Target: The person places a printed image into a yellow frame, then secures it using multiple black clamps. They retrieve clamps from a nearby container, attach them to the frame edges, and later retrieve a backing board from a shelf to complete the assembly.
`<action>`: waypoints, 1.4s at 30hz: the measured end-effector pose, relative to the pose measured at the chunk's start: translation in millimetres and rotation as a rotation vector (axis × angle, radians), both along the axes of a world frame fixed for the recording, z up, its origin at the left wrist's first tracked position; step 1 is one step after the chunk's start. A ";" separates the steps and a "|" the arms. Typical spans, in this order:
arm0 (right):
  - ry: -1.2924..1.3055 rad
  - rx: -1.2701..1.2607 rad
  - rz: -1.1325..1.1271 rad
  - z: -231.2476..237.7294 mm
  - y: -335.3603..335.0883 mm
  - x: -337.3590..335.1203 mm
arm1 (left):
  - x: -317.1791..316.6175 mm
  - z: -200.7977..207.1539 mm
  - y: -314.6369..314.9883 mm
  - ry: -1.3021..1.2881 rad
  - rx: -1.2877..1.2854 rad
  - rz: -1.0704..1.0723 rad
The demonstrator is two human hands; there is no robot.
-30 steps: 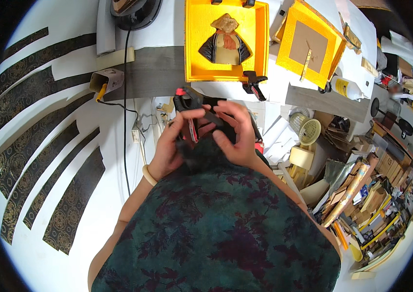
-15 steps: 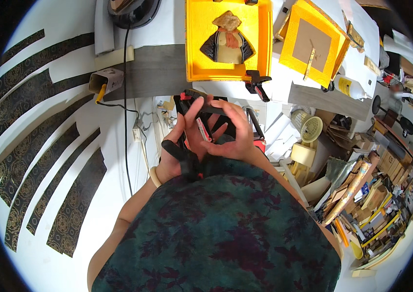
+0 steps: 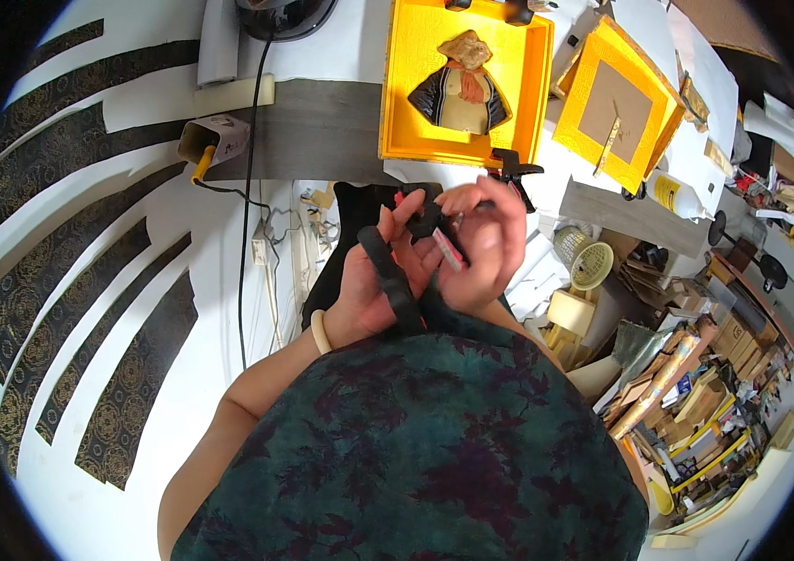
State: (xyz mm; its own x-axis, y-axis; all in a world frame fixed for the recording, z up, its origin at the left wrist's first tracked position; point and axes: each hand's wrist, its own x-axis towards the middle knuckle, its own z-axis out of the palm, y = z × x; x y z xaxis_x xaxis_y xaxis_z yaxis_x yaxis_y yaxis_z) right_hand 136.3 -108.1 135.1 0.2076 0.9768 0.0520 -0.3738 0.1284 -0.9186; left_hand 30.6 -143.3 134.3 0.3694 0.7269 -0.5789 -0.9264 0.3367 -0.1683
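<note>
A black clamp (image 3: 386, 268) with red parts lies between the person's two hands, close in front of the patterned shirt (image 3: 416, 430) and on the near side of the desk (image 3: 317, 131). Its long, curved black arm slants over the palm of the left hand (image 3: 364, 292), one end up by the fingers and the other down near the shirt. The left hand is turned palm up and half closed, its fingers bent around the clamp and supporting it from below and from the left. The right hand (image 3: 486, 254) sits at the clamp's right side, fingers bent and the hand partly curled; it is blurred, so I cannot tell how firmly it grips, or whether it only touches. The clamp's dark upper part is between the fingertips of both hands, and a narrow red and white strip (image 3: 449, 251) shows between the palms. A pale bracelet (image 3: 320, 332) rings the left wrist.

Just beyond the right hand, a second black clamp (image 3: 515, 170) is at the near right corner of a deep yellow frame (image 3: 391, 93). Inside that frame lies a cut-out figure (image 3: 462, 89) with dark sleeves and a reddish scarf. To its right, another yellow frame (image 3: 577, 117) surrounds a brown panel, with a white bottle (image 3: 689, 198) near its lower corner. Left of the hands, well apart from them, a black cord (image 3: 249, 159) runs past an open holder (image 3: 232, 133) with a yellow-handled tool (image 3: 202, 166).
</note>
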 end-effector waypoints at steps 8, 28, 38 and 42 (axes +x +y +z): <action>-0.355 -0.052 -0.147 -40.1 49.9 10.4 | -27.2 -12.8 -5.3 0.244 -0.011 -0.048; -0.381 -0.007 -0.171 -74.1 43.5 -4.6 | -45.6 -10.9 3.6 0.299 -0.047 -0.068; -0.590 0.186 -0.101 -25.7 20.8 18.8 | -60.9 -15.7 9.9 0.185 0.059 0.035; -0.476 0.412 0.360 25.1 12.5 -6.6 | -51.4 4.2 27.5 -0.035 -0.066 0.020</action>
